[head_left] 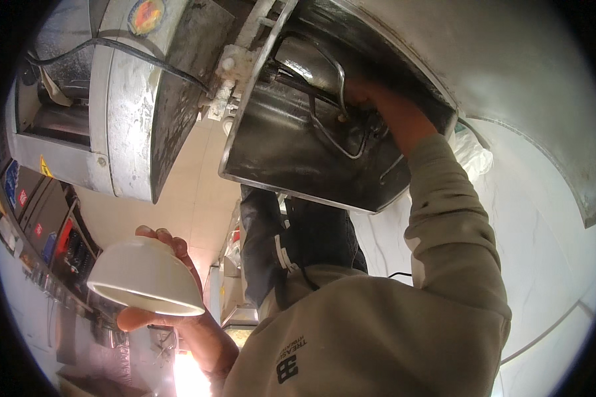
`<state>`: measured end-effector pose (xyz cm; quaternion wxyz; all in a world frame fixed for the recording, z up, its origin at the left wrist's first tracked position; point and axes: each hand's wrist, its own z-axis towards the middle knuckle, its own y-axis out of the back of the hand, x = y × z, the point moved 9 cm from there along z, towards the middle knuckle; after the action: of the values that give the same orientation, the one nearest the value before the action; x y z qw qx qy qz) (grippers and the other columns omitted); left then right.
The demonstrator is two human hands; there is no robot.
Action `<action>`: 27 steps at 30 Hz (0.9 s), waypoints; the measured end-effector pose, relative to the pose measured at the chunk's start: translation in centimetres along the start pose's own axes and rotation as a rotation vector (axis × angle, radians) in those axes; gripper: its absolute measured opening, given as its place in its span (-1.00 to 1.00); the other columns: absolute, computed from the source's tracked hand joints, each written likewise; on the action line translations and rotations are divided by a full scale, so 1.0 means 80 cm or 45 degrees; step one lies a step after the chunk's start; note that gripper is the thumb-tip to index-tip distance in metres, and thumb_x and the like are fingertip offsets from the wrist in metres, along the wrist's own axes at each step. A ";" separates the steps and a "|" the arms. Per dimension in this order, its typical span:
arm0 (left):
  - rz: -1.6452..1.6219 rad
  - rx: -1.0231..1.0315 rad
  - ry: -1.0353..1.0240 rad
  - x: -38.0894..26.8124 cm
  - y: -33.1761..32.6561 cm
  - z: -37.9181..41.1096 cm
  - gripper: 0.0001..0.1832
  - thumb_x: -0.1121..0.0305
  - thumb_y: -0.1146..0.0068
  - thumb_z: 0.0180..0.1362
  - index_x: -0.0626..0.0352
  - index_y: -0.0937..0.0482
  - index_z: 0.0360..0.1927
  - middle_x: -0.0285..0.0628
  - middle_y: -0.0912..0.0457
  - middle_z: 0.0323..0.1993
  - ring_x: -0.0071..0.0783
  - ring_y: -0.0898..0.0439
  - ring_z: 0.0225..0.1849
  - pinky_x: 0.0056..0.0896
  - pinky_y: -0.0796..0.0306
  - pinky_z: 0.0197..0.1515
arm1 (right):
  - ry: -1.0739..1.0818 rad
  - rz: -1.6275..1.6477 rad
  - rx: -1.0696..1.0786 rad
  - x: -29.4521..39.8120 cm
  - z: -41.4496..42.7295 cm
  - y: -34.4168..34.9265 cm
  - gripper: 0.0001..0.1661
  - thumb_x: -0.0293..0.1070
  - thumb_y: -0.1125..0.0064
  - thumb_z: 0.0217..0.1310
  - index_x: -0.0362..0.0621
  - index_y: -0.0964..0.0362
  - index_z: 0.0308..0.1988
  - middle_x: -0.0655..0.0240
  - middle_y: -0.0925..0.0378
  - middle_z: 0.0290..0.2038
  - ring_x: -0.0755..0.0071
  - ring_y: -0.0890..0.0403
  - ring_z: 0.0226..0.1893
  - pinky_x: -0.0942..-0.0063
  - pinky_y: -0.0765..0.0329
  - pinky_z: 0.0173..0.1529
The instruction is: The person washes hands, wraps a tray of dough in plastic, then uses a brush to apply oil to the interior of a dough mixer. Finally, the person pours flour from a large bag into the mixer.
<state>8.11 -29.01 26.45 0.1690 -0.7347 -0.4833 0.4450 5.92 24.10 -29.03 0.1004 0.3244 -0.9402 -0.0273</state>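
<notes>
My left hand (186, 320) holds a white bowl (144, 275) out to the left, tipped on its side. The thumb is under the rim, and the fingers curl around the base. The bowl's opening faces down and away, so most of its inside is hidden. On the right, my forearm reaches down into the metal trough (278, 149) of a mixing machine. Deep in that trough my right hand (365, 93) is dark and blurred, close to a bent metal mixing bar (341, 79). What its fingers hold or touch cannot be made out.
A metal-cased machine (131, 124) with a roller opening stands at the left, a black cable (129, 49) running across it. White-crusted fittings (233, 64) sit at the trough's side. A large curved metal panel (516, 59) fills the upper right. A clear plastic bag (474, 154) lies behind my right arm.
</notes>
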 end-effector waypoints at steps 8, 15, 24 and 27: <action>-0.090 0.146 0.031 0.019 -0.016 0.005 0.08 -0.21 -0.52 -0.26 0.07 -0.32 0.33 0.05 -0.30 0.23 -0.04 -0.31 0.27 -0.06 -0.26 0.35 | -0.080 0.262 -0.045 0.075 -0.088 -0.010 -0.64 -0.04 -0.21 0.14 -0.02 -0.48 -0.58 0.36 -0.47 -0.56 0.33 -0.43 -0.58 0.21 -0.28 -0.53; -0.053 0.125 -0.012 0.019 -0.001 -0.010 0.07 -0.23 -0.47 -0.20 0.04 -0.28 0.36 0.00 -0.34 0.25 -0.03 -0.37 0.24 -0.05 -0.29 0.34 | 0.277 0.257 -0.132 0.107 -0.118 -0.016 -0.66 -0.10 -0.20 0.14 -0.04 -0.53 -0.59 0.29 -0.50 -0.56 0.24 -0.47 -0.57 0.18 -0.35 -0.53; -0.227 0.176 0.217 0.019 -0.018 -0.033 0.00 -0.30 -0.40 -0.15 -0.01 -0.35 0.32 -0.24 -0.46 0.20 -0.27 -0.45 0.13 -0.21 -0.36 0.12 | 0.481 -1.863 -0.285 0.202 -0.398 -0.003 -0.83 -0.31 -0.23 0.03 -0.15 -0.66 -0.42 0.09 -0.68 -0.37 0.06 -0.72 -0.27 0.16 -0.66 -0.33; -0.213 0.116 0.183 0.009 -0.009 -0.038 -0.01 -0.29 -0.38 -0.12 0.00 -0.34 0.33 -0.23 -0.47 0.23 -0.28 -0.45 0.22 -0.14 -0.35 0.25 | 0.520 -2.016 -0.189 0.196 -0.484 -0.043 -0.87 -0.43 -0.23 -0.01 -0.19 -0.66 -0.39 0.08 -0.67 -0.33 0.00 -0.71 -0.26 0.14 -0.66 -0.25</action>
<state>10.29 -27.54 28.24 0.2729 -0.7133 -0.5090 0.3969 3.95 12.26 11.14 0.2418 0.8828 -0.3919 -0.0925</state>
